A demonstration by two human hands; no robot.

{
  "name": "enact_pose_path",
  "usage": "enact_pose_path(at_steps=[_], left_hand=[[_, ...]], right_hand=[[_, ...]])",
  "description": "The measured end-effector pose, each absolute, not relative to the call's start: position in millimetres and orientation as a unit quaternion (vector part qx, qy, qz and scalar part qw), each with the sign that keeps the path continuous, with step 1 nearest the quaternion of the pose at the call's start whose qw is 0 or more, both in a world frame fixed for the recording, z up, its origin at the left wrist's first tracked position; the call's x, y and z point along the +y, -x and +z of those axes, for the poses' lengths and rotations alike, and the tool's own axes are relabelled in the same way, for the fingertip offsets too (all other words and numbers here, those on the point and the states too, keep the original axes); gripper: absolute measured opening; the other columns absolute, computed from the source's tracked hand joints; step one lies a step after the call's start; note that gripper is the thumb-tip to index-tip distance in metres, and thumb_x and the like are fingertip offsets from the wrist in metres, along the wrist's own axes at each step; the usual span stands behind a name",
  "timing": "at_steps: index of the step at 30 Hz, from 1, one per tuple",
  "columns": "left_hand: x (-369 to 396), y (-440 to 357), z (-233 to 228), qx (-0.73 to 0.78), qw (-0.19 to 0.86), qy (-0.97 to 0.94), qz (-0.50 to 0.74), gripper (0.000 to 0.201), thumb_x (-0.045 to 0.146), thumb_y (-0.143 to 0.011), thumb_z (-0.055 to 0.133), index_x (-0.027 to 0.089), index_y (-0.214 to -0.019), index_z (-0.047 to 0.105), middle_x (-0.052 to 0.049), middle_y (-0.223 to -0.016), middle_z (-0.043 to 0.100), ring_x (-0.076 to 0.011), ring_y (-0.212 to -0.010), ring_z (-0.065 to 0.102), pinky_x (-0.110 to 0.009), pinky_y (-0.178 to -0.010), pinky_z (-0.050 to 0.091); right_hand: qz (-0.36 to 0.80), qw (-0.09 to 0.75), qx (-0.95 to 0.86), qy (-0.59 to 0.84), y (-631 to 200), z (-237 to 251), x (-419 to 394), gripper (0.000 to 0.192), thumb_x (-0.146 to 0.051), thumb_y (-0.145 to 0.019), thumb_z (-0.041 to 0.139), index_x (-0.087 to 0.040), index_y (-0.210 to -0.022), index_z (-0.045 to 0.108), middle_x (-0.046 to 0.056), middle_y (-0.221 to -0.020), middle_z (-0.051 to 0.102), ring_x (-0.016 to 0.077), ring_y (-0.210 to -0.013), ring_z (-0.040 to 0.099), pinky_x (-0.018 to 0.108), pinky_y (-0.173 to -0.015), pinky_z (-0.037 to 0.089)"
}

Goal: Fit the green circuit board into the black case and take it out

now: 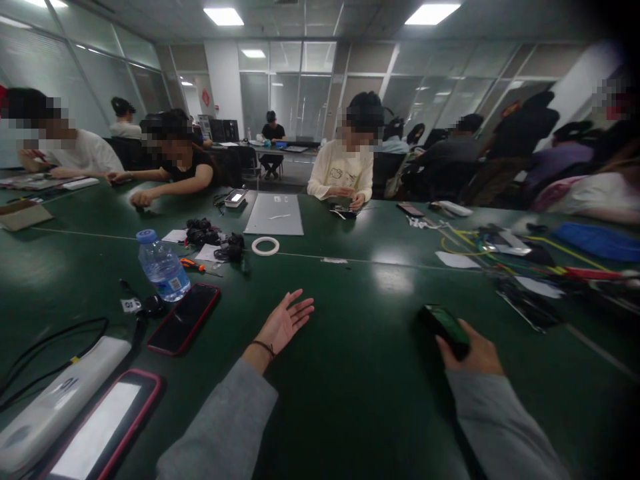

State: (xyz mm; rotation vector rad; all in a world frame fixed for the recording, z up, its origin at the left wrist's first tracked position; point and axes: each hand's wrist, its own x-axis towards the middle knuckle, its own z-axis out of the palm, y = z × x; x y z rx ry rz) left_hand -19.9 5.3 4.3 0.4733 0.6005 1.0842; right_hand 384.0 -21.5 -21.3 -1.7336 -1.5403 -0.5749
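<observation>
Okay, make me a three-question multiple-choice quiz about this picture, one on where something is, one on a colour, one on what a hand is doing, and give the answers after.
1. Where does the clear plastic water bottle with a blue cap stand?
A. Left of the open left hand
B. Beside the right hand
C. On the grey mat

2. What colour is the case rim of the dark-screened phone by the bottle?
A. Yellow
B. Red
C. White

3. What is the right hand doing?
A. Lying open, empty
B. Gripping a dark phone with a green-lit screen
C. Holding a screwdriver

Answers: 1 A, the bottle stands well left of the left hand. 2 B, a red edge shows. 3 B, its fingers close round the phone.
</observation>
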Motion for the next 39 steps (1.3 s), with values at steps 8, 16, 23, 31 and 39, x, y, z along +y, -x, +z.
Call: enact_pose_path(at_steps=[8, 16, 23, 31, 39], left_hand=[[3, 12, -1, 0.309, 0.733, -0.265, 0.546, 0.051, 0.027, -0.076, 0.067, 0.024, -0.124, 0.049, -0.010, -0.130, 0.052, -0.0183, -0.118, 0.051, -0.033, -0.106, 0.032], [-1, 7, -1, 0.328, 0.713, -0.293, 0.546, 0.071, 0.018, -0.067, 0.075, 0.027, -0.127, 0.039, -0.010, -0.118, 0.057, -0.0207, -0.103, 0.059, -0.037, -0.092, 0.046], [0, 8, 1, 0.351, 0.708, -0.295, 0.537, 0.069, 0.017, -0.066, 0.074, 0.028, -0.126, 0.041, -0.007, -0.108, 0.060, -0.0184, -0.093, 0.062, -0.035, -0.089, 0.047], [1, 8, 2, 0.351, 0.688, -0.301, 0.559, 0.069, 0.011, -0.063, 0.073, 0.028, -0.124, 0.045, -0.006, -0.109, 0.061, -0.0194, -0.095, 0.061, -0.037, -0.089, 0.047], [0, 8, 4, 0.346, 0.682, -0.319, 0.560, 0.072, 0.013, -0.062, 0.074, 0.028, -0.126, 0.045, -0.007, -0.111, 0.061, -0.0214, -0.098, 0.060, -0.040, -0.091, 0.046]], right_hand=[[-0.071, 0.489, -0.727, 0.477, -159, -34, -10, 0.056, -0.032, -0.085, 0.053, -0.013, -0.135, 0.035, 0.018, -0.117, 0.052, 0.0294, -0.104, 0.053, 0.049, -0.086, 0.049], [-0.050, 0.515, -0.725, 0.455, -120, -34, -11, 0.061, -0.031, -0.083, 0.057, -0.013, -0.135, 0.032, 0.017, -0.115, 0.050, 0.0303, -0.104, 0.052, 0.050, -0.085, 0.050], [-0.032, 0.507, -0.730, 0.458, -120, -29, -16, 0.084, -0.030, -0.082, 0.059, -0.012, -0.145, 0.008, 0.018, -0.116, 0.048, 0.0292, -0.099, 0.054, 0.047, -0.083, 0.052], [-0.026, 0.525, -0.738, 0.424, -119, -25, -15, 0.068, -0.028, -0.081, 0.059, -0.015, -0.138, 0.024, 0.017, -0.116, 0.048, 0.0280, -0.102, 0.052, 0.046, -0.084, 0.051], [0.013, 0.533, -0.738, 0.413, -121, -25, -12, 0.049, -0.027, -0.078, 0.059, -0.015, -0.121, 0.039, 0.014, -0.107, 0.050, 0.0256, -0.099, 0.053, 0.044, -0.082, 0.051]])
